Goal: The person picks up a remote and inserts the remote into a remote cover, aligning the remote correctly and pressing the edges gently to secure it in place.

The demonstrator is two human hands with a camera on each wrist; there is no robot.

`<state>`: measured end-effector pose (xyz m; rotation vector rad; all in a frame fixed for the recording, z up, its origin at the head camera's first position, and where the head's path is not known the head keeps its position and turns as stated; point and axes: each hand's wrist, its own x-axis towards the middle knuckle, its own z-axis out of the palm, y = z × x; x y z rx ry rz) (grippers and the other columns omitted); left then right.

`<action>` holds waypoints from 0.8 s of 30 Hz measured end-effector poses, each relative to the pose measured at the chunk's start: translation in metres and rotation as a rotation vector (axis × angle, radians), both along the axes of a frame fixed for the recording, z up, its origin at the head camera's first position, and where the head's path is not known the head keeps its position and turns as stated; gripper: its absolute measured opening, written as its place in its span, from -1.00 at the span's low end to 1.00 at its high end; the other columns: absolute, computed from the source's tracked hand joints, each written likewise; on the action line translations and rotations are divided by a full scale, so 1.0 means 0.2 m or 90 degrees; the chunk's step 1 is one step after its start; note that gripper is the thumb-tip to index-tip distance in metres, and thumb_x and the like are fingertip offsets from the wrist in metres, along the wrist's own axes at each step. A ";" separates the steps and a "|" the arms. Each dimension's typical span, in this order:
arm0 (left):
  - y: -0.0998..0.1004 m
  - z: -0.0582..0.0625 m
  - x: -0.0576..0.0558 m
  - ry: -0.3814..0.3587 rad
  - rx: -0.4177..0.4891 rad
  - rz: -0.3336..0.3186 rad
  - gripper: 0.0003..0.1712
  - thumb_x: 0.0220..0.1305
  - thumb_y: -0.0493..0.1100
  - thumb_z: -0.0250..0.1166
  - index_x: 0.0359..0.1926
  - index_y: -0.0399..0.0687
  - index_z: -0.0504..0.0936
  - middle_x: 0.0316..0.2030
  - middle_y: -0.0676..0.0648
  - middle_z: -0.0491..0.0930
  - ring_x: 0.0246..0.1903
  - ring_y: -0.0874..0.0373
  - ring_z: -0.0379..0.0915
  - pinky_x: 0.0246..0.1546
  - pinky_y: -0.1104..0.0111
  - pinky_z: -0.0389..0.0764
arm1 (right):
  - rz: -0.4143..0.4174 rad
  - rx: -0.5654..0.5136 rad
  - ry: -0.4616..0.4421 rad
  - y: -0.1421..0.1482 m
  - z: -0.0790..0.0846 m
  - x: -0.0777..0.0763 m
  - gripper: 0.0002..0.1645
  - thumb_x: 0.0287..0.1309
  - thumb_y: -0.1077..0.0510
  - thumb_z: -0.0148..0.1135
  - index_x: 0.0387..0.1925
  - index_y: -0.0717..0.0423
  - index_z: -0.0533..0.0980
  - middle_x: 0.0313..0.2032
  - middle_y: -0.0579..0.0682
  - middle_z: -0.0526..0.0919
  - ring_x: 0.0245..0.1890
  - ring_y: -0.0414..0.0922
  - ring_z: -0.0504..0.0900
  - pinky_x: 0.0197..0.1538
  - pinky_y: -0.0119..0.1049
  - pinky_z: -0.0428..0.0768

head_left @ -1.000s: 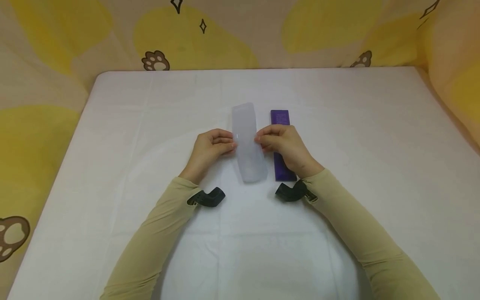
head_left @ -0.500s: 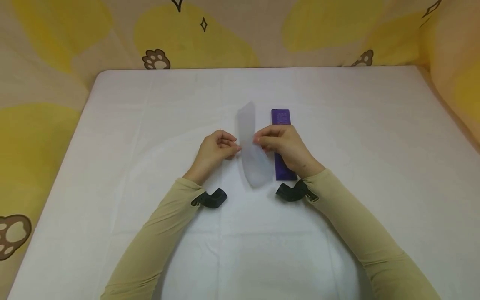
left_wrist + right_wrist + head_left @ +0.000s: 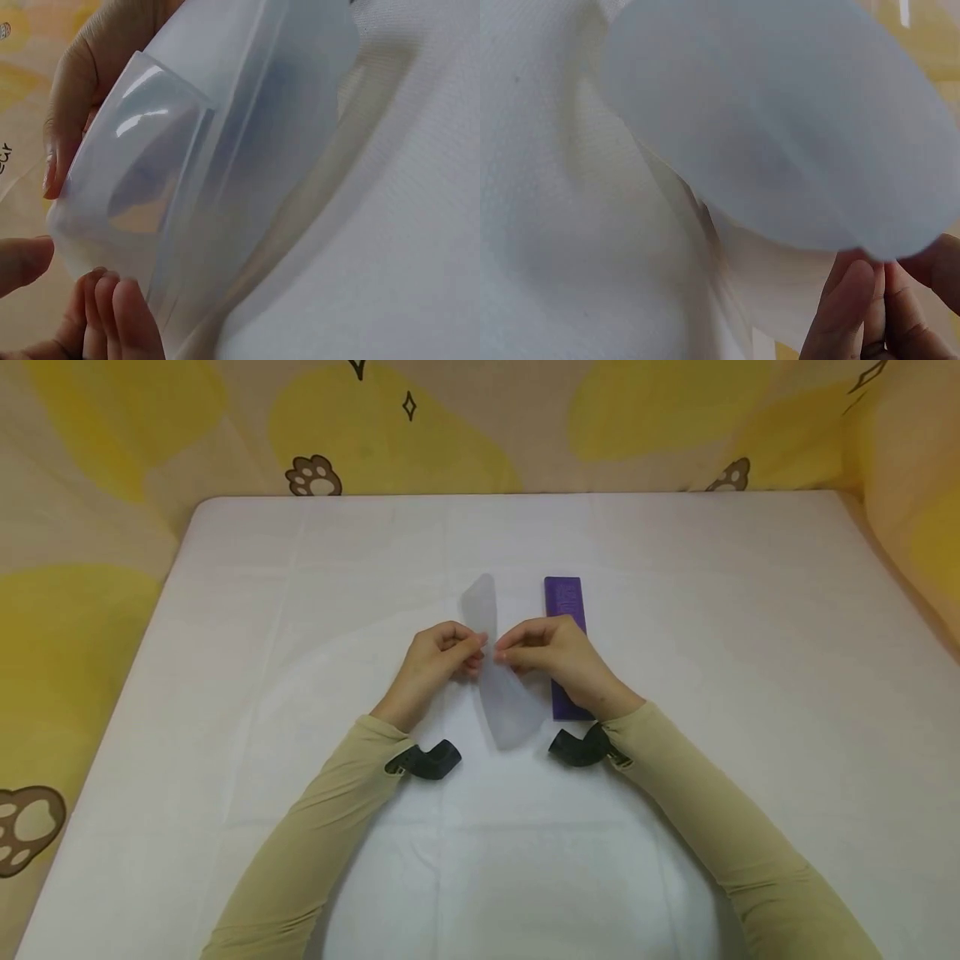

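A long pouch of soft, frosted see-through plastic (image 3: 504, 706) is held bent and tilted between the hands. The right hand (image 3: 551, 652) pinches its edge; in the right wrist view the thumb and fingers (image 3: 847, 296) meet at the pouch's corner. The left hand (image 3: 446, 656) has its fingertips right at the opposite edge. In the left wrist view a gap shows between the left thumb (image 3: 26, 262) and fingers, with the pouch's rim close by. A glossy clear panel (image 3: 150, 112) lies over part of the pouch there.
A slim, flat purple box (image 3: 564, 596) lies just right of the pouch, partly hidden under the right hand. A white cloth (image 3: 337, 568) covers the table. Behind and beside it hangs yellow patterned fabric (image 3: 420, 443). Black camera mounts (image 3: 435, 760) stick out at both wrists.
The pouch has turned from lying nearly flat to bent and tilted, its near end swinging towards me. The left hand has moved right and the right hand slightly left, bringing their fingertips closer together.
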<state>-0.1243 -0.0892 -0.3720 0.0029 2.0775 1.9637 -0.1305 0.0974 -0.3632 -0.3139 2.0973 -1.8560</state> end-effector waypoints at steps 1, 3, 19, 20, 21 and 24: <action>0.00 0.00 0.00 -0.002 -0.002 0.002 -0.80 0.30 -0.19 0.22 -0.26 -0.30 0.50 -0.47 -0.03 0.56 -0.46 0.23 0.51 -0.34 0.44 0.59 | 0.002 0.001 -0.002 0.00 0.00 0.00 -0.80 0.03 0.36 0.30 -0.27 0.43 0.59 -0.42 -0.03 0.69 -0.43 -0.17 0.60 -0.30 -0.33 0.59; 0.01 0.00 0.00 -0.003 -0.006 0.008 -0.79 0.28 -0.18 0.24 -0.26 -0.29 0.51 -0.49 -0.02 0.56 -0.48 0.23 0.50 -0.36 0.45 0.59 | 0.002 0.002 -0.008 -0.01 -0.01 0.00 -0.81 0.03 0.35 0.31 -0.27 0.40 0.59 -0.41 -0.03 0.69 -0.43 -0.17 0.60 -0.31 -0.33 0.59; 0.01 0.00 0.01 0.076 -0.046 0.017 -0.86 0.24 -0.32 0.21 -0.29 -0.40 0.56 -0.51 -0.07 0.58 -0.51 0.22 0.52 -0.43 0.44 0.59 | 0.018 -0.010 -0.054 -0.05 -0.01 0.02 -0.84 0.04 0.37 0.32 -0.29 0.36 0.57 -0.45 -0.02 0.69 -0.39 -0.18 0.63 -0.27 -0.30 0.64; 0.01 0.00 0.01 0.088 -0.052 0.017 -0.86 0.24 -0.32 0.21 -0.29 -0.40 0.57 -0.50 -0.08 0.59 -0.51 0.22 0.52 -0.43 0.43 0.60 | 0.020 -0.010 -0.054 -0.05 -0.01 0.02 -0.84 0.05 0.36 0.31 -0.28 0.36 0.57 -0.44 -0.01 0.69 -0.38 -0.18 0.63 -0.26 -0.29 0.64; 0.01 0.00 0.01 0.098 -0.057 0.018 -0.86 0.23 -0.33 0.22 -0.29 -0.40 0.57 -0.49 -0.10 0.59 -0.52 0.22 0.53 -0.43 0.42 0.61 | 0.021 -0.009 -0.053 -0.04 -0.01 0.02 -0.84 0.05 0.36 0.31 -0.28 0.36 0.57 -0.43 0.00 0.70 -0.37 -0.17 0.63 -0.25 -0.28 0.64; 0.00 0.00 0.01 0.119 -0.064 0.028 -0.87 0.22 -0.34 0.22 -0.31 -0.41 0.58 -0.49 -0.12 0.59 -0.54 0.22 0.53 -0.43 0.40 0.63 | 0.022 0.001 -0.040 -0.04 0.00 0.02 -0.82 0.06 0.33 0.30 -0.26 0.34 0.59 -0.40 0.01 0.70 -0.37 -0.14 0.62 -0.24 -0.27 0.63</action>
